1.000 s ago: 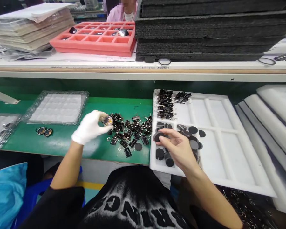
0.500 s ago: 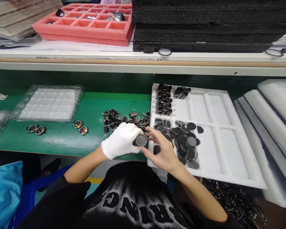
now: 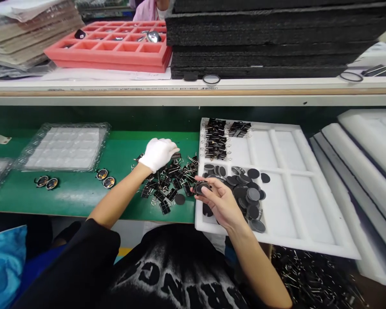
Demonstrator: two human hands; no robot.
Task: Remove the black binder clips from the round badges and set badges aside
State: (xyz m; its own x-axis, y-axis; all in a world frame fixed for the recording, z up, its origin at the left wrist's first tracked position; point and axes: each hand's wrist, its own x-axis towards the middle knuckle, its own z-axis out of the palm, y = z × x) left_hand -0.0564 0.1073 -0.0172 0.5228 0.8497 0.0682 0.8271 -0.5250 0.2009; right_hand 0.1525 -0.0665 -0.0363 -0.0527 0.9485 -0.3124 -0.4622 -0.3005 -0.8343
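Note:
My left hand (image 3: 159, 155), in a white glove, is over the back of a pile of black binder clips (image 3: 176, 174) on the green table. Its fingers are drawn together at a binder clip (image 3: 176, 156), which they partly cover. My bare right hand (image 3: 221, 201) pinches a round, dark-rimmed lens piece (image 3: 200, 187) between thumb and fingers, above the left edge of the white foam tray (image 3: 289, 241). Loose dark round discs (image 3: 246, 193) lie heaped in that tray beside my right hand. One dark disc (image 3: 179, 199) rests on the table by the clips.
More binder clips (image 3: 216, 139) stand in rows in the tray's back left part. Two pairs of round lenses (image 3: 105, 178) lie left on the table, near a clear plastic tray (image 3: 64, 148). A shelf (image 3: 116, 100) crosses behind. Foam sheets (image 3: 366, 189) lean at right.
My left hand has let go of the round lens piece and moved up and left to the clips. My right hand now holds the piece alone. The view has shifted slightly.

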